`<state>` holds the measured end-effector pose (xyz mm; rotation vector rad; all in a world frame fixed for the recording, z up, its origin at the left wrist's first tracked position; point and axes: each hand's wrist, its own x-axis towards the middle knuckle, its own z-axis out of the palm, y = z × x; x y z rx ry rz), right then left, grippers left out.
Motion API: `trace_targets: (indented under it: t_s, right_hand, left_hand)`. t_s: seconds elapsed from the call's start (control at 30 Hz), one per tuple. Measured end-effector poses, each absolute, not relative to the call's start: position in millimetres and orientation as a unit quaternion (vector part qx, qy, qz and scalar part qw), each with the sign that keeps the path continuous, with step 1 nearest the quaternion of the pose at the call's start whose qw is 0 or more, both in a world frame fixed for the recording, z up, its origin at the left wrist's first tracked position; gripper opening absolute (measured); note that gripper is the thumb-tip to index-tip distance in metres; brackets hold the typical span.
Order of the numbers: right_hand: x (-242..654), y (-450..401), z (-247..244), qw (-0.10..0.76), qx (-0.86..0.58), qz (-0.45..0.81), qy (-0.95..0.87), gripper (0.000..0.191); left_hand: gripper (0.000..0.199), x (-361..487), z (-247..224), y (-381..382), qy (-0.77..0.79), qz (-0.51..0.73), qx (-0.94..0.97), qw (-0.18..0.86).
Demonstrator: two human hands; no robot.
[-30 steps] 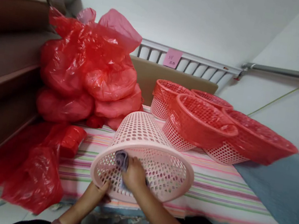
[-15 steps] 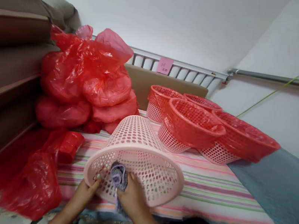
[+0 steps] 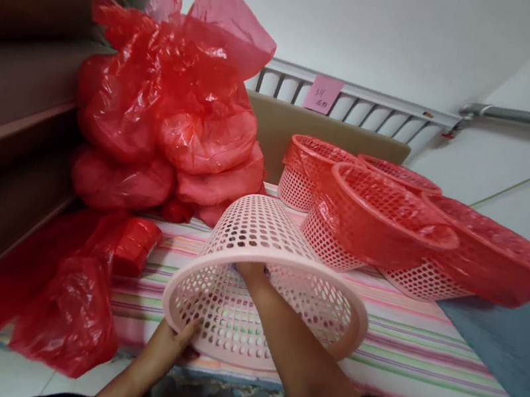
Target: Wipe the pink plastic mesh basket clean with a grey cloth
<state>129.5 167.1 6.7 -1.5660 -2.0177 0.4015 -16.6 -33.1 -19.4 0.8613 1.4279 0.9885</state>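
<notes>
A pale pink perforated plastic basket (image 3: pixel 256 256) lies on its side with its mouth towards me. My left hand (image 3: pixel 178 340) is closed on the lower left of its rim, thumb inside and fingers under it. Deep inside the basket is my right hand (image 3: pixel 250 270), partly hidden by the upper rim. Small dark purple bits show beside it, matching the greyish-purple cloth it gripped a moment ago; most of the cloth is out of sight.
Red-lined baskets (image 3: pixel 388 211) stand to the right on the striped sheet (image 3: pixel 403 341). Stuffed red plastic bags (image 3: pixel 173 110) are piled at the left, with a roll of red bags (image 3: pixel 136 246) and loose red plastic (image 3: pixel 70 315) nearer. Brown cushions (image 3: pixel 17 79) are stacked far left.
My right hand has pushed from the basket's mouth deep inside with the cloth. My left hand stays at the rim. The view has shifted, so things appear larger.
</notes>
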Motion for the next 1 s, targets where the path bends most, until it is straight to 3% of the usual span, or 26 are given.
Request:
trace_targets:
  t_s: [0.17, 0.3, 0.47, 0.6, 0.83, 0.93, 1.0]
  right_hand:
    - [129, 153, 20, 0.232, -0.587, 0.136, -0.763, 0.042]
    - [141, 76, 20, 0.110, -0.604, 0.136, -0.777, 0.053]
    - [163, -28, 14, 0.051, -0.568, 0.149, -0.808, 0.045]
    - [171, -36, 17, 0.025, -0.552, 0.144, -0.821, 0.039]
    - [155, 63, 21, 0.073, -0.600, 0.076, -0.793, 0.044]
    - [144, 108, 19, 0.165, -0.615, 0.076, -0.767, 0.053]
    - [138, 132, 17, 0.251, -0.605, 0.075, -0.752, 0.049]
  left_hand:
    - [0.093, -13, -23, -34, 0.611, 0.418, 0.366, 0.564]
    - [0.095, -12, -29, -33, 0.601, 0.425, 0.373, 0.565]
    - [0.086, -15, -28, -29, 0.586, 0.454, 0.402, 0.537]
    - [0.086, -14, -22, -29, 0.576, 0.487, 0.388, 0.530]
    - [0.106, -11, -31, -33, 0.596, 0.437, 0.378, 0.557]
    - [0.104, -11, -38, -32, 0.602, 0.429, 0.382, 0.555]
    - [0.103, -11, -43, -31, 0.603, 0.427, 0.376, 0.559]
